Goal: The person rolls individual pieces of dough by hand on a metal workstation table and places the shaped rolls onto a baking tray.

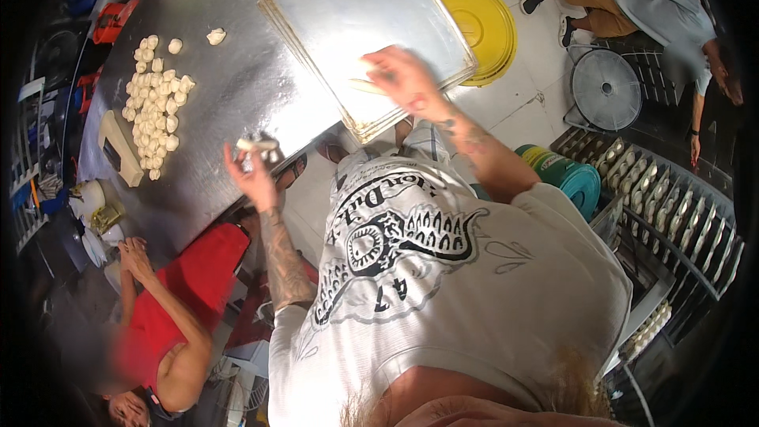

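My left hand [254, 180] is over the front edge of the metal table, its fingers around a small pale piece of dough [258, 145]. My right hand [402, 83] is above the near part of a large metal baking tray [360, 12], smeared by motion. Beside its fingertips a pale strip, perhaps dough [368, 86], shows against the tray; whether the fingers grip it I cannot make out. The tray rests on other trays, their rims showing at the left side. To the left, many small dough balls [158, 103] lie clustered on the table.
A beige scraper-like tool [120, 149] lies beside the dough balls. One dough ball [216, 36] sits apart. A person in red [186, 292] works at lower left. Beyond the tray is a yellow round lid [494, 35]. Racks of filled trays [660, 198] stand at right, near another person [660, 12].
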The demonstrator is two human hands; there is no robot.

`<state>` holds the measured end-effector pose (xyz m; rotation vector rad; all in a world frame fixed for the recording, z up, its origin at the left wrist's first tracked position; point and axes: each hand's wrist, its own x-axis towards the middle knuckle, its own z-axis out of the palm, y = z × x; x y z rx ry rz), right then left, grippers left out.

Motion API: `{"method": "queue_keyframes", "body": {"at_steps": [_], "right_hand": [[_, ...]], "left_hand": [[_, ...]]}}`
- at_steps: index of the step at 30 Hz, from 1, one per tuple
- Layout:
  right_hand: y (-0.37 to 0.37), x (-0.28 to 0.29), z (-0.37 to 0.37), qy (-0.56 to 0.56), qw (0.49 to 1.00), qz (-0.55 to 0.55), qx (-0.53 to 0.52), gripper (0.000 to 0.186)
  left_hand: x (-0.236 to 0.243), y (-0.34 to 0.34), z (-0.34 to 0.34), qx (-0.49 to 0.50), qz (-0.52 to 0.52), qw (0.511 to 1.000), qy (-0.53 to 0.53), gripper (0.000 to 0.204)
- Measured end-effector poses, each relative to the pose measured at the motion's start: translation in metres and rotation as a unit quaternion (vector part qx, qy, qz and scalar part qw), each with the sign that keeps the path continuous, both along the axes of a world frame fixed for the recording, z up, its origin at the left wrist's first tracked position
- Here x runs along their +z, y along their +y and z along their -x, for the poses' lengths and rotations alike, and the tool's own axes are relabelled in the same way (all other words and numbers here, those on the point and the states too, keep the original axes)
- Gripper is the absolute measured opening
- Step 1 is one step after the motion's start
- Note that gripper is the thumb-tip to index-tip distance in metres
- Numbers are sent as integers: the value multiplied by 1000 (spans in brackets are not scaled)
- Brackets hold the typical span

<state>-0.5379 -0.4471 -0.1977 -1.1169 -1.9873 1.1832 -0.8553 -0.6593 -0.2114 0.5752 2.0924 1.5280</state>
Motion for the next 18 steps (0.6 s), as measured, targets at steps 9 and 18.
{"method": "queue_keyframes", "body": {"at_steps": [9,18], "right_hand": [[26,-33,-93,-141,966,-205,-66,44],[14,-65,-76,-231,960,-155,5,41]], "left_hand": [[14,138,-134,-89,-71,978,-173,54],[-13,196,-104,-212,235,883,345,47]]}}
